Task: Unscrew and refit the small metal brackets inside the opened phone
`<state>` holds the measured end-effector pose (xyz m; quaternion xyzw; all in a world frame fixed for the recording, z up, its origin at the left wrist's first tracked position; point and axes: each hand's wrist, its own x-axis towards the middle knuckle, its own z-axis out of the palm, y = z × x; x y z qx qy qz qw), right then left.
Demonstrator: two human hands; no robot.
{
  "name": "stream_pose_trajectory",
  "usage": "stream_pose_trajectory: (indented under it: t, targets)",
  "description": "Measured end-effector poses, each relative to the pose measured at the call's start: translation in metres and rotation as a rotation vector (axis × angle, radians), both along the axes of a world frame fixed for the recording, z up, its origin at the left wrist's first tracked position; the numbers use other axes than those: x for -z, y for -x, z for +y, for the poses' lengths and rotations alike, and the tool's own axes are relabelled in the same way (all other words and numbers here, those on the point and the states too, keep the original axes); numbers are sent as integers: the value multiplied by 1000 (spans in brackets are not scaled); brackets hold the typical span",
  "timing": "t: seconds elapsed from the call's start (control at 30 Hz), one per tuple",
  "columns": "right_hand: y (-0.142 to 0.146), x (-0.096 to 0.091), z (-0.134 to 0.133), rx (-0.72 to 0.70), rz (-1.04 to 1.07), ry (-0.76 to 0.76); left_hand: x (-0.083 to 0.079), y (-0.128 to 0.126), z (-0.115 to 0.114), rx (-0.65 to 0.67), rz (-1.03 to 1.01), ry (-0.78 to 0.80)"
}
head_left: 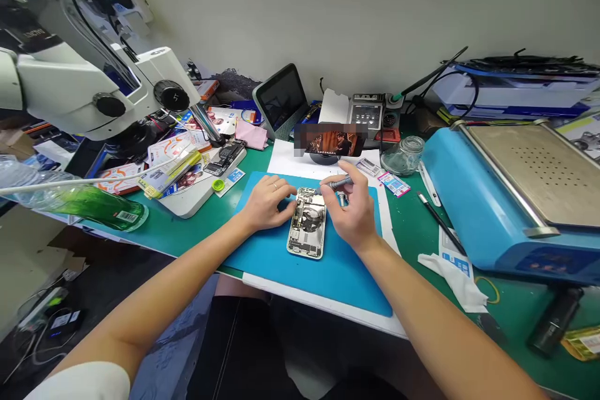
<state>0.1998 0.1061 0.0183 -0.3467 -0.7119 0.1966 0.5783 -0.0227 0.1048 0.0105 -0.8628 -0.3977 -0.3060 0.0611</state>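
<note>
— On the blue mat (328, 269), dead centre: opened phone (307, 223), back off, insides up, lying flat.
— And beside the phone?
— Left hand (265, 203), just left of the phone's upper edge. Palm down, fingers loosely curled, fingertips touching the frame. Gripping nothing, only steadying.
— Right of the phone?
— Right hand (351, 209), closed around a grey screwdriver (335, 185). Tip angled down-left, meeting the phone's top right corner.
— Anything else close by?
— Behind the phone, well apart: small stand with a lit screen (334, 142). Right of the phone: glass jar (404, 155), pink label (394, 184), black pen (440, 222) lying on the green table (412, 231). Farther right, blue machine with a metal plate (515, 200).
— Left of the phone?
— White microscope (94, 90), up high and well apart; below the microscope, a green bottle (89, 206) on its side.
</note>
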Motion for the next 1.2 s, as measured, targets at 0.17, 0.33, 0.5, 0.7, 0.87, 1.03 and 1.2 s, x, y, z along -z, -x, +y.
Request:
stream_pose_trajectory:
  t: [0.17,0.33,0.5,0.7,0.87,1.03,1.2]
  targets:
    - [2,0,-3,0,-12,46,-2,-2,0,-12,16,39]
    - [4,2,-2,-23,17,83,1,-2,1,-30,38,67]
    - [4,3,0,-12,33,114,2,-2,1,-36,62,63]
    - [5,3,1,-38,83,156,3,-2,2,-17,71,39]
    - [5,2,0,-49,94,153,-1,-3,4,-70,86,32]
    - [2,0,-3,-21,50,128,-24,19,-46,-112,-161,-164]
    - [0,1,-3,-22,56,135,31,62,-174,-684,-863,-406]
